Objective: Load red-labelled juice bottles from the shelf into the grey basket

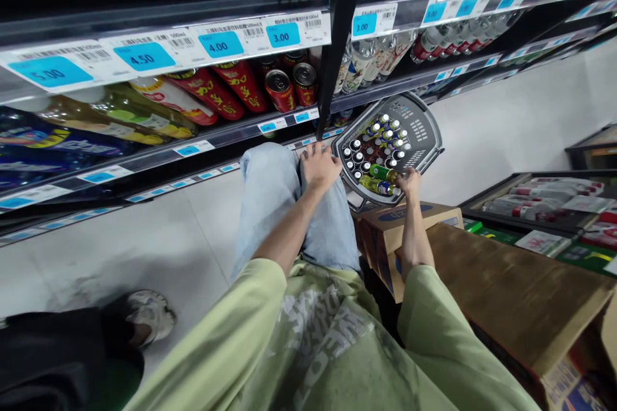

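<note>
My right hand (409, 183) reaches into a grey shopping basket (424, 122), its fingers closed around the neck of a green-labelled bottle (380, 171). Right below that bottle lies a yellow-green bottle (375, 185) with a blue band. Several small bottles with white caps (385, 135) stand upright in the same basket. My left hand (321, 167) rests on my knee, fingers spread and holding nothing, near the basket's left rim.
Shelves with price tags (222, 43) line the left and front, holding red cans (279, 90) and drink bottles. Cardboard boxes (506, 295) stand close on my right. Behind them are more packed bottles (540, 202). Another person's shoe (150, 316) is on the floor at lower left.
</note>
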Action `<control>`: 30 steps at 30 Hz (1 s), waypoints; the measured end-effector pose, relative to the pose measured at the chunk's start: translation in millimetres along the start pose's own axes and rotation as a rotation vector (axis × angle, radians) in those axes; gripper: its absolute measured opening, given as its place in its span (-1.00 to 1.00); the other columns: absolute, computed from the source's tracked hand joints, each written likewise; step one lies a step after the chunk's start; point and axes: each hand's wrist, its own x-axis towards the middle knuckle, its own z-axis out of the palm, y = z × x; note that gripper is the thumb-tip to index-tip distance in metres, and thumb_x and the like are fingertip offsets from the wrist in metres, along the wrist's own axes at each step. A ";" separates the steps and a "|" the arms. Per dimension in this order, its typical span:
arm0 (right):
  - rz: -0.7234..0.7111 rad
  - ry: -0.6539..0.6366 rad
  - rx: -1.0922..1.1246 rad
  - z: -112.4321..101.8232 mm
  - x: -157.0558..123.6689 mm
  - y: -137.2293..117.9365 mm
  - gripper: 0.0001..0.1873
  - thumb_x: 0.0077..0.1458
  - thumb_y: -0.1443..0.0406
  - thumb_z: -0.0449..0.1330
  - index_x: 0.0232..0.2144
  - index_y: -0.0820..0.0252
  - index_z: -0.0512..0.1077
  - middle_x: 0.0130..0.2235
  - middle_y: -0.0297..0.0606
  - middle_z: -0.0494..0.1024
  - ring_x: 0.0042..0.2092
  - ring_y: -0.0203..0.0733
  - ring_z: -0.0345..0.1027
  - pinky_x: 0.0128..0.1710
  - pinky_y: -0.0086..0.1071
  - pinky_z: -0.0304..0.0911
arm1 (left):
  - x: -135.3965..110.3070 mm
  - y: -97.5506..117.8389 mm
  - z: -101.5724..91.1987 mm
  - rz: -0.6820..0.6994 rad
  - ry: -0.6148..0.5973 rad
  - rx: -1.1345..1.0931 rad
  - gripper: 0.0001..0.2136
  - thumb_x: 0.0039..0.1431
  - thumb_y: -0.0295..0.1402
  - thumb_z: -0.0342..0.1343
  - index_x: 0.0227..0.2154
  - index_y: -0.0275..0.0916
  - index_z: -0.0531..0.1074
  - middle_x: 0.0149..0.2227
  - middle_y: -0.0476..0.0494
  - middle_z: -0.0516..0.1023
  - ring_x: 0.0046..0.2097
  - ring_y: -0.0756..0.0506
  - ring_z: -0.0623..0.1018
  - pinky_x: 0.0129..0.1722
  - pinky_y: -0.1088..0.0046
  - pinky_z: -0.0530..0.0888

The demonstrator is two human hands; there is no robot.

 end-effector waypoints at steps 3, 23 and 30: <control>0.065 0.169 0.228 0.0 -18.3 -49.4 -0.75 0.26 0.14 0.17 -0.26 0.21 0.51 -0.18 -0.07 0.65 -0.13 -0.05 0.49 0.07 -0.22 0.37 | -0.2 4.4 -0.5 0.002 -0.010 0.009 -0.62 0.28 -0.39 0.02 0.04 -0.24 0.65 0.25 -0.38 0.51 0.34 -0.54 0.32 0.33 -0.23 0.27; -0.331 -0.080 0.387 43.9 -198.5 -236.3 -0.66 0.45 0.23 -0.08 0.08 0.26 0.37 0.04 0.10 0.60 0.06 0.08 0.50 0.12 -0.11 0.37 | 5.6 -24.8 -7.3 0.008 -0.016 0.071 -0.69 0.46 -0.37 0.01 0.05 -0.29 0.63 0.22 -0.29 0.58 0.26 -0.37 0.44 0.22 0.06 0.43; -0.384 -0.039 0.320 51.8 -208.2 -226.6 -0.55 0.39 0.12 -0.16 0.00 0.25 0.39 -0.06 0.15 0.63 -0.05 0.16 0.53 -0.04 -0.13 0.37 | -10.8 -34.3 -8.5 0.053 0.004 -0.015 -0.70 0.42 -0.41 0.09 0.07 -0.29 0.64 0.25 -0.30 0.57 0.30 -0.33 0.43 0.32 0.06 0.42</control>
